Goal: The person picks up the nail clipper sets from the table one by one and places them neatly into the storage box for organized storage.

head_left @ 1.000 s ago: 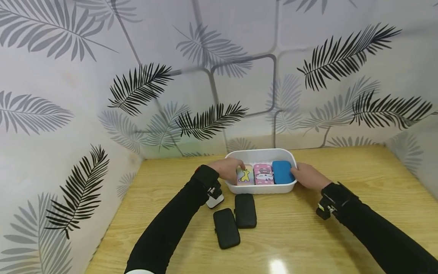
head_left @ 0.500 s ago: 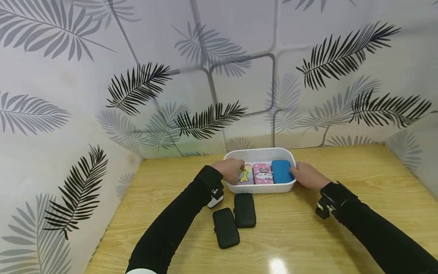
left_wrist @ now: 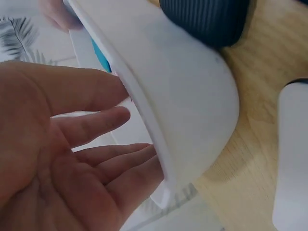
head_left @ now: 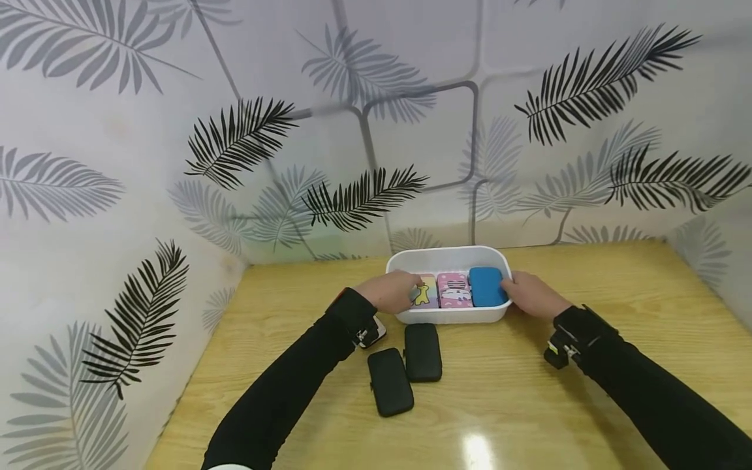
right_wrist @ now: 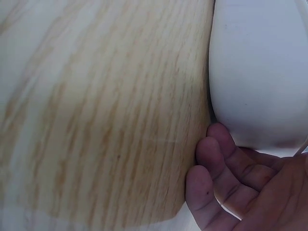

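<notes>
A white oblong tub (head_left: 446,316) stands near the back of the table. In it lie, side by side, a small pastel case with a yellow giraffe (head_left: 424,292), a pink patterned case (head_left: 455,290) and a blue case (head_left: 487,287). My left hand (head_left: 388,291) reaches over the tub's left end, fingers near-straight inside the rim beside the giraffe case, as the left wrist view also shows. With my right hand (head_left: 531,295) I grip the tub's right end, thumb over the rim by the blue case, curled fingers (right_wrist: 199,180) low outside its wall.
Two black cases (head_left: 390,382) (head_left: 423,352) lie on the wooden table (head_left: 499,391) in front of the tub. A white rounded object (left_wrist: 293,154) lies left of them, partly behind my left wrist in the head view. A leaf-patterned backdrop (head_left: 423,143) rises behind.
The head view has tipped slightly, so the table things sit a little higher in it. My left wrist has drawn slightly back from the tub; my right hand keeps its grip.
</notes>
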`<state>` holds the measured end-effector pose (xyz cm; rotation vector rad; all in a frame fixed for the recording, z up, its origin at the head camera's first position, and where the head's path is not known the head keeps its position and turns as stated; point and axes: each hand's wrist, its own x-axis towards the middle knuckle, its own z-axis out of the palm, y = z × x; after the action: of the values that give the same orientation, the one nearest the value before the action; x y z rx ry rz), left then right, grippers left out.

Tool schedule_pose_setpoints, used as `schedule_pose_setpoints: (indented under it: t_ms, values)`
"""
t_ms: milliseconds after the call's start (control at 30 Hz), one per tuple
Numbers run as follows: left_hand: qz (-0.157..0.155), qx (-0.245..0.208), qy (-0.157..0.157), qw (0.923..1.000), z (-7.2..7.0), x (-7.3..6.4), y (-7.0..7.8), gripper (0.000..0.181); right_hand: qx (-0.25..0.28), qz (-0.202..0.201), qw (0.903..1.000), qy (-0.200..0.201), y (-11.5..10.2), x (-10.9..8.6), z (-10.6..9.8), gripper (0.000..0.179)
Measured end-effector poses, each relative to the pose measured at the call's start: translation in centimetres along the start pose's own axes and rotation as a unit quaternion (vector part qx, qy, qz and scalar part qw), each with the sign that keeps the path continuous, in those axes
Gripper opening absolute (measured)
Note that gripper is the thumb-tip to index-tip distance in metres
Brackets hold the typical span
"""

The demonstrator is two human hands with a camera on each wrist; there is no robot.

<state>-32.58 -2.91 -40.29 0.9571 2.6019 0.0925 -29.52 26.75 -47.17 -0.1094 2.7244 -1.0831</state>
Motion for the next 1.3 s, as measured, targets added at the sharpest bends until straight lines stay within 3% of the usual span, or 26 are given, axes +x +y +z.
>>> schedule_pose_setpoints:
  t_ms: [133, 300, 400, 533, 633, 833, 933, 1300]
  values:
    - [0.029, -0.006, 0.058, 0.9978, 0.5, -1.8, 0.7, 0.042, 0.005, 0.002, 1.0000, -0.006, 0.1, -0.1, -0.2, 0.036]
    - [0.087, 0.043, 0.141, 0.9852, 1.9, -4.4, 2.0, 0.036, 0.005, 0.002, 1.0000, -0.005, 0.1, -0.2, -0.3, 0.036]
    - [0.113, 0.077, 0.163, 0.9771, 3.2, -5.4, 2.7, 0.035, 0.007, 0.001, 1.0000, -0.006, 0.1, -0.3, -0.4, 0.036]
    - [0.119, 0.126, 0.186, 0.9671, 4.9, -6.1, 3.4, 0.036, 0.010, 0.002, 0.9999, -0.007, -0.1, -0.2, -0.4, 0.037]
    - [0.106, 0.141, 0.180, 0.9677, 5.9, -6.6, 3.6, 0.043, 0.011, 0.003, 0.9999, -0.007, -0.2, -0.2, -0.3, 0.036]
    - [0.058, 0.137, 0.109, 0.9829, 7.4, -6.9, 3.8, 0.073, 0.011, 0.002, 0.9999, -0.005, 0.0, -0.1, -0.1, 0.037]
    - [0.044, 0.121, 0.089, 0.9876, 7.7, -6.8, 3.9, 0.082, 0.009, 0.003, 0.9999, -0.004, 0.1, 0.1, -0.1, 0.037]
    - [0.043, 0.081, 0.092, 0.9915, 8.2, -5.8, 3.7, 0.083, 0.013, 0.008, 0.9999, -0.005, 0.1, 0.0, 0.1, 0.040]
